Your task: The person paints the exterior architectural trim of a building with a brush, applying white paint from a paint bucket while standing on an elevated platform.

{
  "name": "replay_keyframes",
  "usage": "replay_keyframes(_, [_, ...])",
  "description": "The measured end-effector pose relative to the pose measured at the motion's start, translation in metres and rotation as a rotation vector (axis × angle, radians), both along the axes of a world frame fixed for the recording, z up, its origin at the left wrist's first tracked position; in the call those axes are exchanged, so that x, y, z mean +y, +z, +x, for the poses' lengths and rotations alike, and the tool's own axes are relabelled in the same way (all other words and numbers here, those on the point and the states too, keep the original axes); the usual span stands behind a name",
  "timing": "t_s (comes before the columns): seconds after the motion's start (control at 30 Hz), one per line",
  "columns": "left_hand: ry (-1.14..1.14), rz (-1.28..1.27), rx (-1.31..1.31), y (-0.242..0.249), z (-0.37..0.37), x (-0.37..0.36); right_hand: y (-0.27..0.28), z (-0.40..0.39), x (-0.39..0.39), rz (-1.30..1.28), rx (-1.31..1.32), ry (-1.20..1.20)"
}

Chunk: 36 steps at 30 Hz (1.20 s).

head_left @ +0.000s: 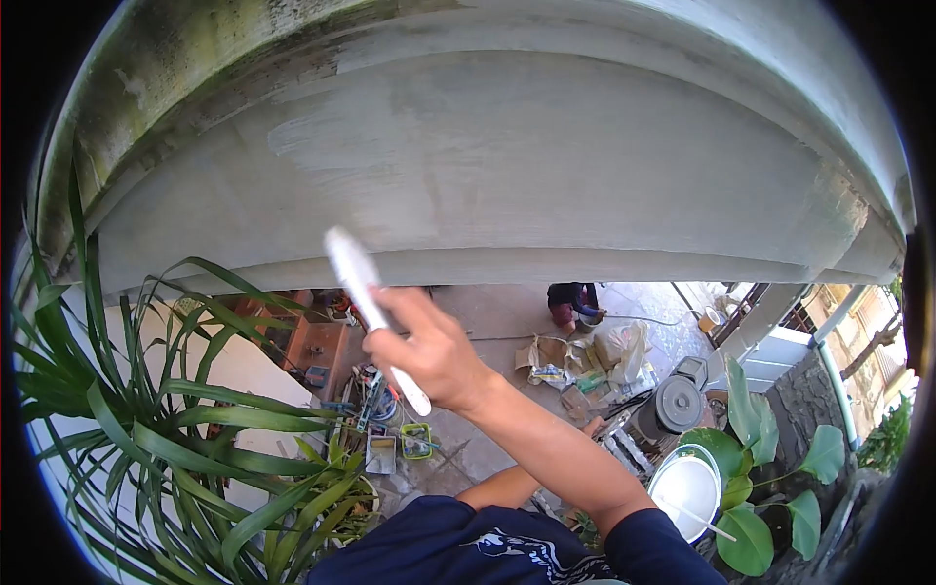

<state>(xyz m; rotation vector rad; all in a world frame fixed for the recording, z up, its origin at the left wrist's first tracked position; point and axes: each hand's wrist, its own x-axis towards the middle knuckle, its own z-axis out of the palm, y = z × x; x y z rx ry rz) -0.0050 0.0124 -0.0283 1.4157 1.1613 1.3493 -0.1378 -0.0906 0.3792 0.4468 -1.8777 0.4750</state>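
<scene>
My right hand (429, 356) is closed around the handle of a white-coated paintbrush (353, 263), its bristle end pointing up and left. Just behind the brush is the lower edge of a curved grey wall (585, 156), with lighter streaks on its surface. My left forearm passes beneath the right one; only a small part of my left hand (593, 426) shows beside a whitish metal frame (629, 453), and its fingers cannot be made out. At the lower right, a white bucket (682, 486) holds pale paint and a stick.
Long-leaved plants (234, 429) fill the left side, and broad leaves (749, 536) stand beside the bucket. Far below, another person (565, 304) crouches near sacks (622, 351). A lidded dark bin (678, 405), trays (381, 454) and tools lie on the ground level.
</scene>
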Motion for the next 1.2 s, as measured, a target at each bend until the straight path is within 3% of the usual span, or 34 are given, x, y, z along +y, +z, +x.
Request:
replay_keyframes(0.03, [0.001, 0.001, 0.003, 0.0, 0.001, 0.0, -0.002, -0.005, 0.004, 0.052, 0.045, 0.046])
replay_keyframes(0.13, [0.001, 0.015, 0.01, -0.005, 0.003, 0.001, -0.006, 0.022, 0.058, -0.155, 0.05, -0.034])
replay_keyframes(0.23, [0.008, 0.012, 0.072, -0.004, -0.003, 0.001, -0.014, 0.087, 0.12, -0.146, 0.298, -0.358])
replay_keyframes(0.27, [0.012, -0.007, 0.108, 0.0, -0.006, -0.002, -0.022, 0.114, 0.132, -0.323, 0.269, -0.367])
replay_keyframes(0.3, [-0.021, -0.115, 0.15, 0.025, -0.01, -0.011, -0.018, 0.144, 0.135, -0.329, 0.258, -0.532])
replay_keyframes(0.47, [-0.028, -0.066, 0.106, 0.021, -0.011, -0.007, -0.021, 0.186, 0.167, -0.299, 0.58, -1.077])
replay_keyframes(0.53, [-0.056, -0.075, 0.03, 0.017, -0.007, -0.012, -0.012, 0.153, 0.147, -0.149, 0.432, -1.067])
replay_keyframes(0.63, [-0.048, -0.025, -0.032, 0.003, -0.001, -0.008, -0.014, 0.065, 0.078, -0.141, 0.329, -0.756])
replay_keyframes(0.73, [-0.027, -0.019, 0.013, 0.005, -0.005, -0.01, -0.012, 0.014, 0.01, -0.044, 0.121, -0.29])
replay_keyframes(0.8, [-0.015, -0.023, 0.049, 0.009, -0.007, -0.014, -0.013, 0.0, 0.006, -0.007, 0.017, -0.096])
replay_keyframes(0.9, [0.01, 0.027, 0.051, 0.004, -0.005, -0.013, -0.014, 0.022, 0.064, -0.095, 0.042, 0.019])
replay_keyframes(1.0, [0.039, 0.078, 0.088, 0.006, -0.003, -0.006, -0.026, 0.093, 0.123, -0.221, 0.206, -0.225])
replay_keyframes(1.1, [-0.019, -0.038, 0.101, 0.027, -0.01, -0.009, -0.036, 0.182, 0.169, -0.254, 0.361, -0.684])
replay_keyframes(1.13, [-0.056, -0.104, 0.091, 0.034, -0.012, -0.012, -0.042, 0.2, 0.183, -0.451, 0.435, -0.761])
replay_keyframes(1.2, [-0.015, -0.032, 0.112, 0.03, -0.011, -0.011, -0.028, 0.215, 0.192, -0.41, 0.526, -1.101])
